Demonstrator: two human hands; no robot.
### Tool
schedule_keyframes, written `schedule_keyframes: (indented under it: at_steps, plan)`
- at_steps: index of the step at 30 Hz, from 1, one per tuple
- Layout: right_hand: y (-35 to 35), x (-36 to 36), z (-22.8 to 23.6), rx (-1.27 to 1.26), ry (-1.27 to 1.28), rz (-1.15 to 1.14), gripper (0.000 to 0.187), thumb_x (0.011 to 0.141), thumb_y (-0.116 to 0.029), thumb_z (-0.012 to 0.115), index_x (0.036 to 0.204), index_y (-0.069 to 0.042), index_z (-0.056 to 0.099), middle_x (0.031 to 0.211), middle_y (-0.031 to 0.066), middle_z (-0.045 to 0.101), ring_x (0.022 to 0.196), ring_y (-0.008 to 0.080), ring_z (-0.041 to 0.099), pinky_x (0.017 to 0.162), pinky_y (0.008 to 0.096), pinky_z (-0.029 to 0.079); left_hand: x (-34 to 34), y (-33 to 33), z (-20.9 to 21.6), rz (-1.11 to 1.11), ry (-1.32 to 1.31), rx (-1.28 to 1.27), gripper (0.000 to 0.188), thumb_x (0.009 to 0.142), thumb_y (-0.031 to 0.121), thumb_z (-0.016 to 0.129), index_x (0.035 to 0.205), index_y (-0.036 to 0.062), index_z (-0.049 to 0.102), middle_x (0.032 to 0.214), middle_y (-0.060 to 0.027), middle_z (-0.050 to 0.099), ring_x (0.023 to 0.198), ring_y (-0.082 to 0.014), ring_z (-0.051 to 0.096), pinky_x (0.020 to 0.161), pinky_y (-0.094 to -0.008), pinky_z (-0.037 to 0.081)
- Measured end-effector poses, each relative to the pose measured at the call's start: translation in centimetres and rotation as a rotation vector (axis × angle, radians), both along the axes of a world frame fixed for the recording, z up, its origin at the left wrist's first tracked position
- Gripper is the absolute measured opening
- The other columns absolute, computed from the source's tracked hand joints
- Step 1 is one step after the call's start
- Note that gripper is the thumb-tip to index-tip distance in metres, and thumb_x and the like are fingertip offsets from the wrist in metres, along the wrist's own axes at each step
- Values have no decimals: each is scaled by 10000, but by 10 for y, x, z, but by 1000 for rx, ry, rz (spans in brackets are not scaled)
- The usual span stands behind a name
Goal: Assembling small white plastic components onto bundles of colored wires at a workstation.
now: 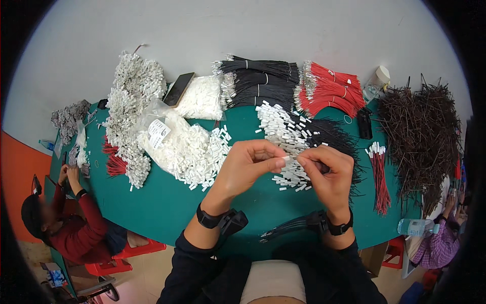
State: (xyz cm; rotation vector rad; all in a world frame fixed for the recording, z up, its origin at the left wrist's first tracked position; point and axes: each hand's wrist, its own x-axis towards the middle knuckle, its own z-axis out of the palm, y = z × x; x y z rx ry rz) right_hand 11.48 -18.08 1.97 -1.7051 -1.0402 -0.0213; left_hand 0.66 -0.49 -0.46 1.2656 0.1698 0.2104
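Observation:
My left hand (248, 164) is closed, its thumb and forefinger pinching a small white connector housing (286, 158). Close beside it, my right hand (331, 172) is also pinched, its fingertips at the housing's right side. Whatever lies between the right fingertips is too small to make out. Behind and below both hands spreads a pile of black wires (331, 134) tipped with white housings (283, 124). To the left lie loose white housings (200, 162), spilling from a clear plastic bag (152, 119). A few black wires (291, 226) show near my right wrist.
Along the wall lie black wire bundles (266, 83), red wire bundles (331, 88), another white bag (202, 96) and a phone (178, 89). Red wires with white ends (379, 177), a brown wire heap (420, 137) and a bottle (417, 227) are right. A co-worker (76, 228) sits left.

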Motion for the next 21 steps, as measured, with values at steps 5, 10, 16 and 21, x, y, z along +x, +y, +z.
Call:
schedule_keyframes:
  at_steps: [5,10,16,21]
  plan:
    - [-1,1,1,-22,-23,44,93,787,25,749,871,-7,726,722,68,666,544,118,553,491,253,401,-2,3,-1,9,42,85,130,921,62,712,1018,-23,699,881,-48,706,777,-93,648,728,-232,533]
    - [1,-2,-1,-41,-38,50,90,782,35,743,857,-6,714,704,72,649,539,145,552,489,269,403,-2,0,-2,10,75,126,136,934,91,706,1013,-19,696,872,-42,699,774,-85,634,725,-230,521]
    - [1,-4,0,-39,-59,42,85,779,32,743,843,-7,704,696,75,638,548,168,561,491,282,408,-3,-2,-3,-15,65,112,127,944,107,698,999,-7,685,874,-27,685,779,-77,615,725,-225,506]
    - [2,-2,-4,-43,-97,55,84,778,30,740,843,-10,705,704,78,647,562,173,575,498,288,418,-2,-3,-4,-22,84,127,122,945,101,695,998,-8,679,878,-25,683,781,-76,614,728,-224,505]
